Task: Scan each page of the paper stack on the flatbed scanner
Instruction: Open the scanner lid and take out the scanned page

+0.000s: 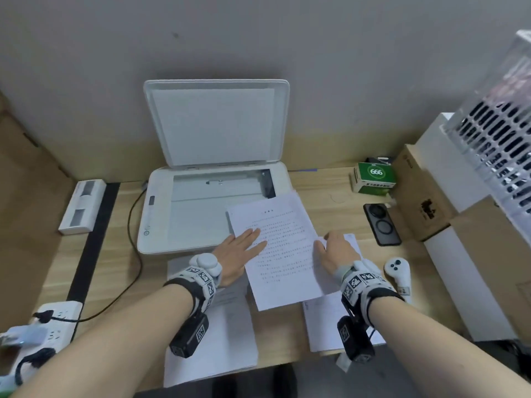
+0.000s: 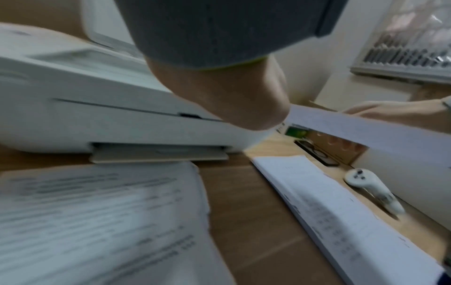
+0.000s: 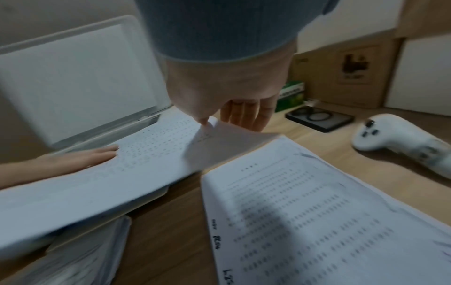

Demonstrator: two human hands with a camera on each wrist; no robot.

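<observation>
The white flatbed scanner (image 1: 161,214) stands at the back of the desk with its lid (image 1: 218,122) raised and its glass bare. One printed sheet (image 1: 284,254) hangs tilted over the scanner's front right corner. My left hand (image 1: 253,239) lies flat with straight fingers on the sheet's left edge. My right hand (image 1: 330,242) pinches the right edge, which in the right wrist view shows as thumb (image 3: 203,120) on top of the sheet (image 3: 151,154) and fingers beneath. A paper stack (image 1: 321,326) lies under my right wrist. Another stack (image 1: 212,337) lies in front of the scanner.
Right of the sheet are a black phone (image 1: 382,224), a green box (image 1: 373,178), a white controller (image 1: 398,272) and a cardboard box (image 1: 422,196). A power strip (image 1: 57,314) and the scanner's cable (image 1: 135,254) lie at the left, near a white box (image 1: 82,206).
</observation>
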